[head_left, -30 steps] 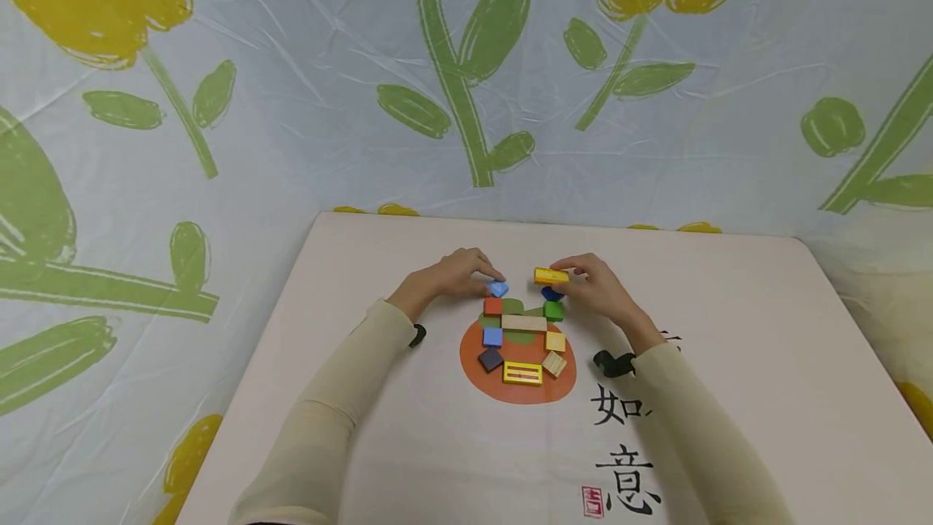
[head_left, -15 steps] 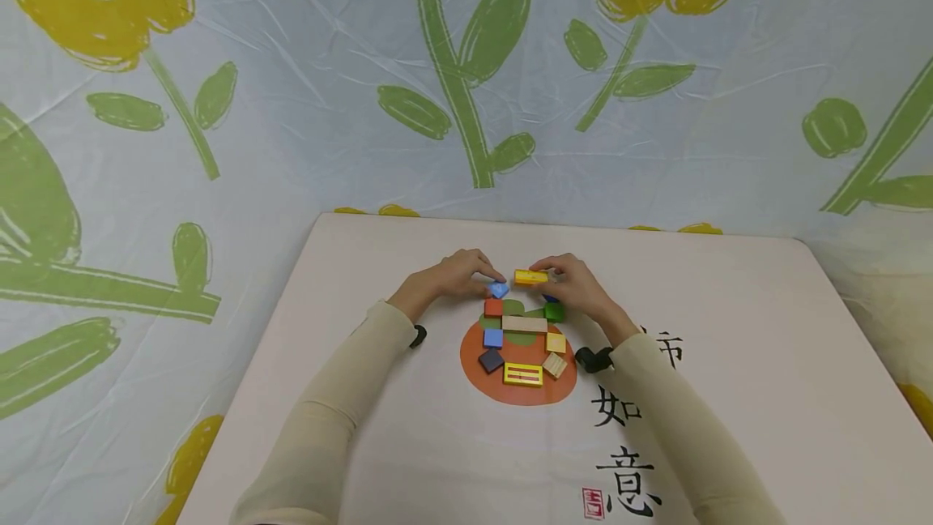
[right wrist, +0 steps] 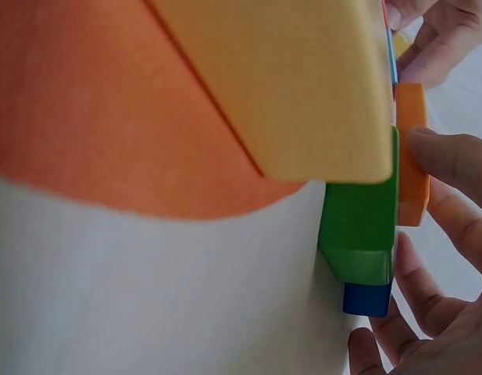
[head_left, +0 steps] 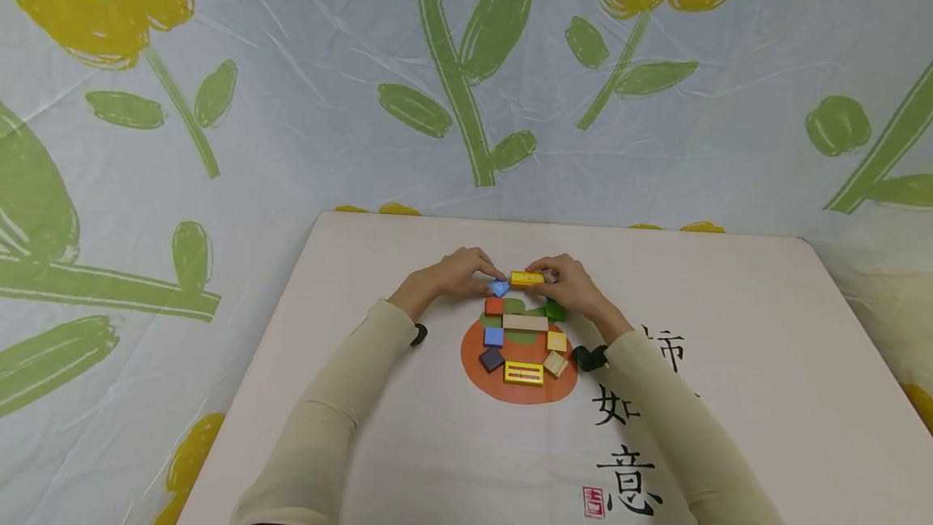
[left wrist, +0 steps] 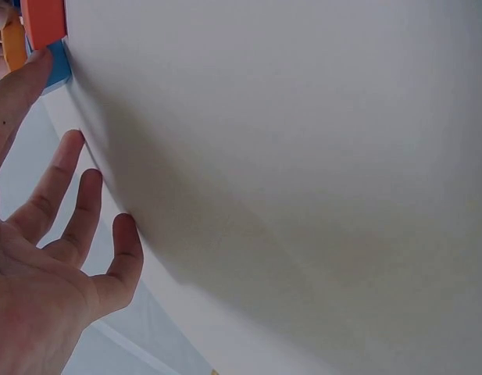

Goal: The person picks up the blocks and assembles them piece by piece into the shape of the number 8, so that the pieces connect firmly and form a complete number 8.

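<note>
My left hand (head_left: pixel 455 272) pinches a light blue block (head_left: pixel 500 288) between thumb and index finger at the left end of the ring's far side. In the left wrist view the thumb lies against this block, just past the red block (left wrist: pixel 44 22), while the other fingers are spread apart. My right hand (head_left: pixel 574 288) holds a yellow rectangular block (head_left: pixel 521 278) by its right end, close beside the light blue one. A dark blue block (right wrist: pixel 367 299) sits beyond the green block (right wrist: pixel 358 219), mostly hidden by the right hand in the head view.
Blocks form a ring over a printed orange fruit (head_left: pixel 474 363): a tan bar (head_left: pixel 525 323) across it, a yellow striped block (head_left: pixel 523 373) at the near side, and several small squares. Black characters (head_left: pixel 628 480) are printed at the right. A flowered cloth (head_left: pixel 306 104) hangs behind the table.
My right hand has moved left with the yellow block, from above the dark blue block to beside the light blue one, and a little lower. The left hand has stayed in place.
</note>
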Tool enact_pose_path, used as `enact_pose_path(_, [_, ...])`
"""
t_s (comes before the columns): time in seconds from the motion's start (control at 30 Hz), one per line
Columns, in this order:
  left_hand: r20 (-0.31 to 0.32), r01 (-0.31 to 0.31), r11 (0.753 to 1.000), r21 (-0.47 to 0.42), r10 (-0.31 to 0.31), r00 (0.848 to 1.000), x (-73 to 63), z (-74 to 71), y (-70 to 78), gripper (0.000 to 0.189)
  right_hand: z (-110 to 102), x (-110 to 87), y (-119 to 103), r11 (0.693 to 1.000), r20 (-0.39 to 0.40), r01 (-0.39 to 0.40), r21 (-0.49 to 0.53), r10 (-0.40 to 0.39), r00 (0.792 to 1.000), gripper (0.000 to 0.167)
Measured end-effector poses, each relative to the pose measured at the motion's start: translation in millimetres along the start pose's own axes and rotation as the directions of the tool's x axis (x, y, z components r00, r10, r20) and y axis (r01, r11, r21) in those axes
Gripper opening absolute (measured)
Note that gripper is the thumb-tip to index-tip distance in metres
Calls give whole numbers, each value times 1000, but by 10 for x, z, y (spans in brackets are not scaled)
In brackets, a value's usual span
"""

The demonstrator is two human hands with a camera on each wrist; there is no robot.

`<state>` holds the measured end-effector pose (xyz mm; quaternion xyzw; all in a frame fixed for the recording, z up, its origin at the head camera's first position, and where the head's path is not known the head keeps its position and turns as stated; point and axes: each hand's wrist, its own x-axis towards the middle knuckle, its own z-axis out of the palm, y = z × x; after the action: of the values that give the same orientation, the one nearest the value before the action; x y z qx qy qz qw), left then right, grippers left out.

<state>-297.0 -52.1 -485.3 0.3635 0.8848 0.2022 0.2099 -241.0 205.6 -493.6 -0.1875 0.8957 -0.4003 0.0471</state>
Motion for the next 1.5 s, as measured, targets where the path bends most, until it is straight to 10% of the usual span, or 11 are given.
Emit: enact_pose_path(1.5, [2,-30,999,36,30,1000,-7,-4,0,36,60,16,-1,981,19,-88,-171,92,996,34])
